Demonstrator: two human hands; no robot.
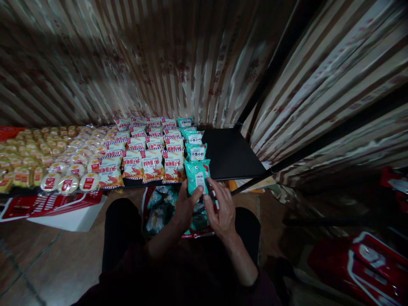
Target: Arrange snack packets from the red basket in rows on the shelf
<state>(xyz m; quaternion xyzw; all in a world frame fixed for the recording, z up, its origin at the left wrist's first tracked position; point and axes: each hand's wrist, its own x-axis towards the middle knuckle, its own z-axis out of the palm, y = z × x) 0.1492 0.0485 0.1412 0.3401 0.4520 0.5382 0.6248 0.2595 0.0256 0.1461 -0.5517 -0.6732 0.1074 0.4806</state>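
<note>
A teal snack packet (196,173) is at the front edge of the black shelf (228,153), gripped at its lower end from both sides. My left hand (184,208) holds its left side, thumb on the front. On the right side, my right hand (221,208) holds the same packet with bent fingers. Behind it, more teal packets (196,152) form a column going back. Rows of white and orange snack packets (153,165) stand directly to the left. Below my hands, an open red bag (159,216) holds several teal packets.
Round wrapped snacks (68,183) and yellow ones (22,175) fill the shelf's left part. A dark metal post (270,80) rises at the right. Striped plastic sheeting (143,63) hangs behind. A red package (366,267) lies at the lower right.
</note>
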